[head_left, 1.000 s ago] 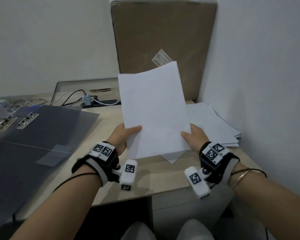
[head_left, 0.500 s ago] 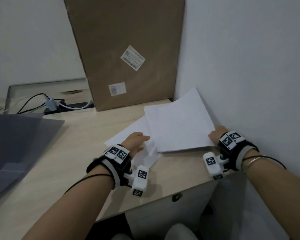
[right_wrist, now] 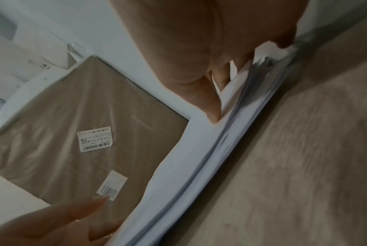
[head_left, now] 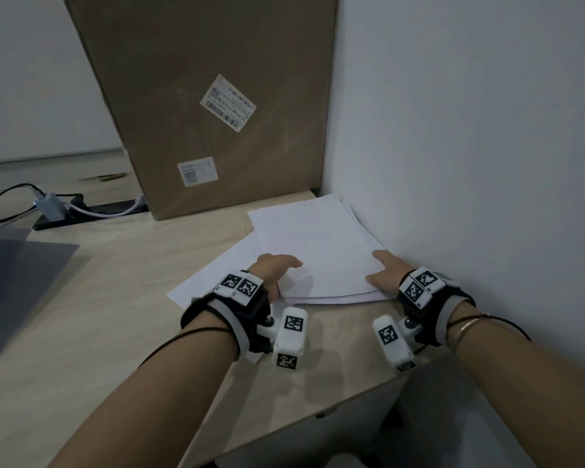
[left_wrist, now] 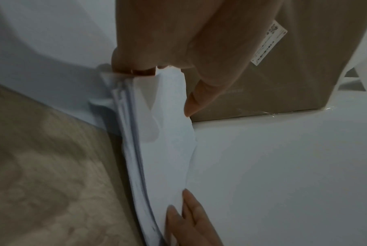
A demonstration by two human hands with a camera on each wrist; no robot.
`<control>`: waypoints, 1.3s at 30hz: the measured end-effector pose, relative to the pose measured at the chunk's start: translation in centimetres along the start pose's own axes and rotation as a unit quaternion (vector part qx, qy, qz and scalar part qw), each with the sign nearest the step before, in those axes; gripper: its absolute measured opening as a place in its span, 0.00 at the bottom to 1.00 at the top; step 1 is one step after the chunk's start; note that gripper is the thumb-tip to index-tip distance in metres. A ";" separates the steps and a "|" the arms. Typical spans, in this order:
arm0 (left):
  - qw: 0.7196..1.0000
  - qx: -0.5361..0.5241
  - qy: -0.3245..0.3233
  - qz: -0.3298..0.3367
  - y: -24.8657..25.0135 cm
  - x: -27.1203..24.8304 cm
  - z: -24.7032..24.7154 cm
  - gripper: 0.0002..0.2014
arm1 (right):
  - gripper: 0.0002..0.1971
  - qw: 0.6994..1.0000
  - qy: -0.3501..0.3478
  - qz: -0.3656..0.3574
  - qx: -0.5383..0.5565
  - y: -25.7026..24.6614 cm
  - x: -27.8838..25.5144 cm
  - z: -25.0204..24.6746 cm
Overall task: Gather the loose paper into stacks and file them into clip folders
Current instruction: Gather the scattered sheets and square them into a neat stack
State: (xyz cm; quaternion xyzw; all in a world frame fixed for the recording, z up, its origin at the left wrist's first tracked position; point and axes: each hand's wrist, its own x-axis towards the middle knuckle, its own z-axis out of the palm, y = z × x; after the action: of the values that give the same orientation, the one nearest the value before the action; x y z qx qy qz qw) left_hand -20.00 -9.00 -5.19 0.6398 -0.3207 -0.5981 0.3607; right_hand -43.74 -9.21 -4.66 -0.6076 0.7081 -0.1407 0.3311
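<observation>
A stack of white paper (head_left: 318,244) lies on the wooden desk (head_left: 115,315) beside the right wall. My left hand (head_left: 281,270) pinches its near left corner, thumb on top and fingers at the edge underneath (left_wrist: 136,69). My right hand (head_left: 382,270) pinches the near right corner the same way, thumb (right_wrist: 210,106) on the top sheet. The stack's layered edge (left_wrist: 148,141) (right_wrist: 231,141) shows uneven sheets. One loose sheet (head_left: 213,275) sticks out from under the stack to the left. A grey translucent clip folder (head_left: 21,275) lies at the far left.
A tall cardboard box (head_left: 210,103) with labels stands against the wall behind the paper. A black power strip with cables (head_left: 81,209) lies left of the box. The white wall (head_left: 470,146) closes in on the right, and the desk's front edge (head_left: 318,413) runs below my wrists.
A second ago both hands held the sheets upright in the air. They have laid them down on the pile by the wall, and now grip the stack's near corners.
</observation>
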 end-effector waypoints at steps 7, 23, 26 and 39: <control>0.998 -0.011 0.017 -0.051 1.0 1.2 -1.0 0.45 | 0.34 0.999 -0.011 -0.024 0.025 0.6 0.7 0.2; 0.993 0.080 -0.019 -0.088 2.3 2.2 -0.2 0.32 | 0.30 0.996 -0.002 -0.056 0.074 1.3 0.3 0.1; 0.998 0.043 0.024 -0.044 1.6 1.6 -0.2 0.22 | 0.28 0.993 -0.005 -0.053 0.102 1.2 0.2 -0.2; 0.990 0.137 -0.031 -0.027 1.8 -5.3 -10.4 0.12 | 0.31 0.995 -0.058 -0.004 0.076 -1.7 -3.9 2.2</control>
State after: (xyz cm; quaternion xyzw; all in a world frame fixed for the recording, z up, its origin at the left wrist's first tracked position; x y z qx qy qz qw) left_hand -9.97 -4.65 -0.59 0.6726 -0.3938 -0.5774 0.2430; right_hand -40.88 -5.44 -4.14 -0.5908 0.6724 -0.1598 0.4163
